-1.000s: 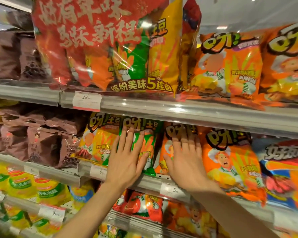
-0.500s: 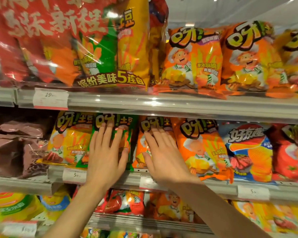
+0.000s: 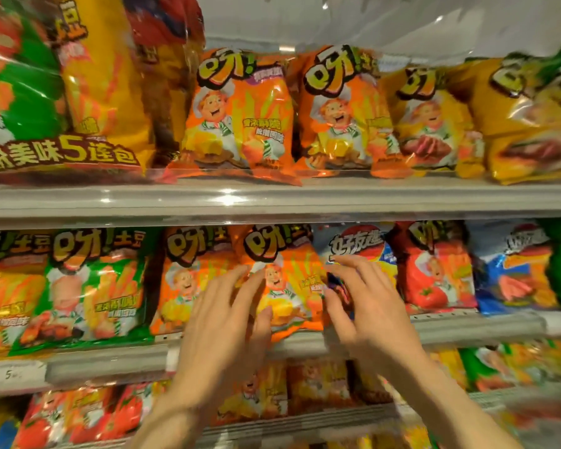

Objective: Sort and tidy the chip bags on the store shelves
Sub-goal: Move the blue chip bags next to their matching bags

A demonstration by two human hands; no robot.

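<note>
Both hands frame the orange chip bag [image 3: 285, 286] on the middle shelf [image 3: 467, 328]: left hand [image 3: 227, 322] at its 8 o'clock, right hand [image 3: 366, 306] at 3 o'clock, fingers spread, gripping nothing (contact unclear). Straightening step; next probably calls for squaring it upright.

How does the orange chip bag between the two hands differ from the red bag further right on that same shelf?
The orange chip bag shows a chef holding yellow food; the red bag shows a tomato. The left hand and right hand flank the orange bag; nothing touches the red bag. A blue bag separates them. Both stand upright and carry the same yellow logo.
</note>
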